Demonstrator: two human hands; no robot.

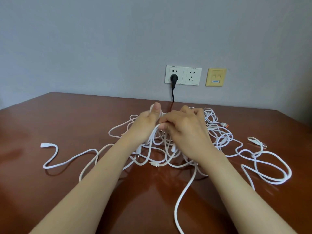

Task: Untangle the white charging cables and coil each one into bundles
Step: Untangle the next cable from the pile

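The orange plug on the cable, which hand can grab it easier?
Probably the right hand. The orange plug lies on its side of the tangled white cables; the left hand sits farther off and would have to cross over.

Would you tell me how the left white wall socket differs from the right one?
The left socket holds a black plug; the right socket holds none. The left socket's lower holes are covered; the right socket's show. Both are white wall plates.
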